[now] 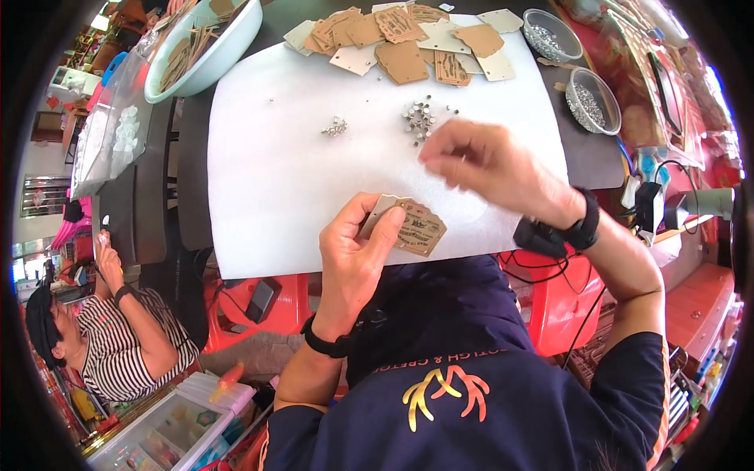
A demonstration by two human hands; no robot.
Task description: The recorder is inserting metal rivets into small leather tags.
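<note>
1. Head view: the left hand (353, 255) has its fingers clamped on a small brown cardboard tag (416, 228), held over the near edge of the white foam sheet (267, 157) on the dark desk (585, 153).
2. The right hand (487, 161) hovers just beyond the tag, fingertips pinched together; what they pinch I cannot tell.
3. A cluster of small silver eyelets (420, 118) lies just beyond that hand; more brown and white tags (408, 39) are heaped at the far edge.

A dark table (589, 153) carries a white foam sheet (275, 180), two clear bowls (593, 98) and a pale basin (212, 47).
</note>
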